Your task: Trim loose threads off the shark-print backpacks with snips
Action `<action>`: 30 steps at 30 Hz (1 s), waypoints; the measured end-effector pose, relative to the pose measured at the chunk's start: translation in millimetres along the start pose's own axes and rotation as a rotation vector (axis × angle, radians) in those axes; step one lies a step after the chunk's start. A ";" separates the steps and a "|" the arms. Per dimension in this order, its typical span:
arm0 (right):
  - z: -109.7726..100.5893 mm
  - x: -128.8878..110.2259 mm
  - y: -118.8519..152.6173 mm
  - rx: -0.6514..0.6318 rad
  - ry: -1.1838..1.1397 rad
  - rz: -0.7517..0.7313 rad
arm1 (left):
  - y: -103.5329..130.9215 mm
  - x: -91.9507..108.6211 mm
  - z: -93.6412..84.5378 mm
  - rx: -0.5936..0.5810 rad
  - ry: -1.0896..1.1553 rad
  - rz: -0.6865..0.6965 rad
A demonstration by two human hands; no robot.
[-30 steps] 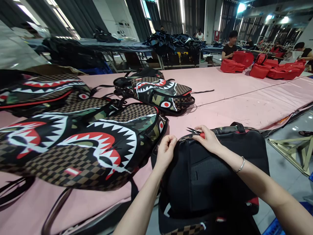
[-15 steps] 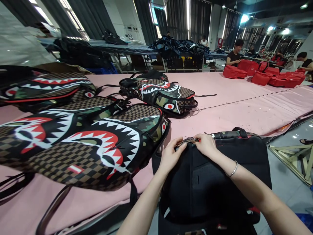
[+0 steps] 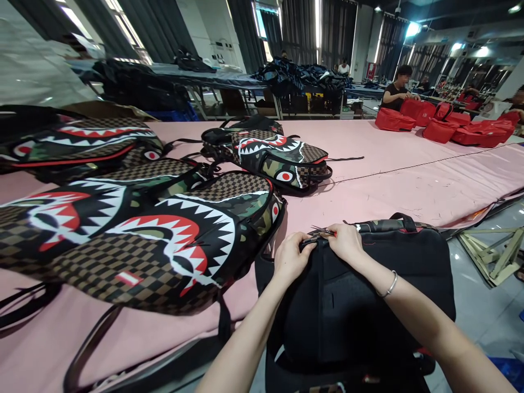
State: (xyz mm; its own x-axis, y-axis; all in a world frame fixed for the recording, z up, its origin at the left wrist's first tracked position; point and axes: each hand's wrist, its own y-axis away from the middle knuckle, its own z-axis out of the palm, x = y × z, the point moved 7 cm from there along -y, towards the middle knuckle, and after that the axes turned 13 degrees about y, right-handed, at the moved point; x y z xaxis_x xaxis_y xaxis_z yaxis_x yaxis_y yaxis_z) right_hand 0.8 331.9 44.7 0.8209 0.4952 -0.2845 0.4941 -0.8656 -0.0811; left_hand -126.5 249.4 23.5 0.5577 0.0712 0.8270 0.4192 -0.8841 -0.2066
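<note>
A black backpack lies with its plain back panel toward me, at the near edge of the pink-covered table. A camouflage strip and a short carry handle show along its far side. My left hand pinches the backpack's far edge between thumb and fingers. Close beside it, my right hand, with a silver bangle on the wrist, is closed on the same edge. Loose thread ends stick up between the hands. A small red bit shows at my right fingertips; I cannot tell what it is.
Several shark-mouth backpacks with checked panels lie on the pink table to the left and ahead. Red bags sit at the far right, where a co-worker handles them. A metal frame stands on the floor at right.
My left hand has shifted slightly right and its fingers have rolled over the backpack's edge. My right hand keeps nearly the same place. The view has moved slightly.
</note>
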 end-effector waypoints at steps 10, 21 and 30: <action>-1.2 -0.6 2.6 0.008 0.007 0.019 | -1.5 5.1 0.2 -0.007 -0.013 -0.063; -0.1 3.0 1.8 0.049 -0.009 0.028 | -4.3 -3.4 4.0 -0.123 0.135 0.031; 5.4 5.4 15.2 0.212 -0.230 -0.129 | -7.8 -13.1 6.0 -0.158 0.274 -0.027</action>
State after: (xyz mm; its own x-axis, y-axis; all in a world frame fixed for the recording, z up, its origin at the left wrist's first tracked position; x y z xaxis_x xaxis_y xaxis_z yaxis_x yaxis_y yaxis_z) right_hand 11.2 321.0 36.7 0.6575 0.5927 -0.4652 0.4990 -0.8051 -0.3207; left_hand -132.8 258.2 11.2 0.3247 -0.0121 0.9457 0.3029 -0.9459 -0.1161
